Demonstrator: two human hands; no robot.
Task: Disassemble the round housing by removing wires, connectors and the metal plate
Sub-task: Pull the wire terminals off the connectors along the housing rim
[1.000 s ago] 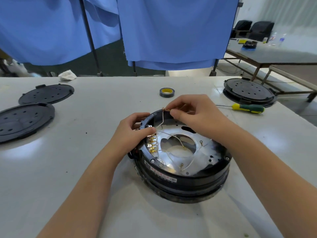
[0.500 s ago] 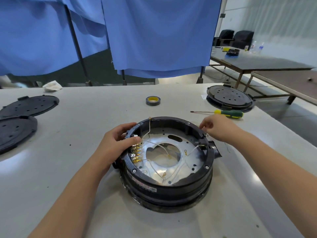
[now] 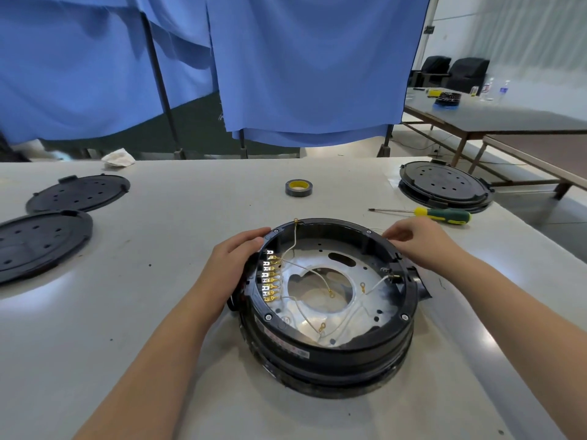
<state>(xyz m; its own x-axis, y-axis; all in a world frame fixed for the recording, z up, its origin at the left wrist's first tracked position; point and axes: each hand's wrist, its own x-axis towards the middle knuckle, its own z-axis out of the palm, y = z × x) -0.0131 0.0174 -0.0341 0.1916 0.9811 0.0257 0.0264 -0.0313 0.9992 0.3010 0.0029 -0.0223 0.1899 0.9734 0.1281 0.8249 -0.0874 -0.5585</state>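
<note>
Head view, left hand (image 3: 233,265) grip curled on round housing (image 3: 333,354) rim, right hand (image 3: 419,241) grip pinching thin wire (image 3: 376,230).

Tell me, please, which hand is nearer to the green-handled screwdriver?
Right. The right hand sits on the housing's far right rim, just below the screwdriver; the left hand rests on the opposite rim.

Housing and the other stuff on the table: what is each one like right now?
Housing: open on top, plate inside.
Plate: in place.
Wires: loose, inside.
Connectors: in a row at the left wall.
Left hand: on the rim.
Right hand: at the rim.
Screwdriver: lying flat.
Tape: lying flat.
</note>
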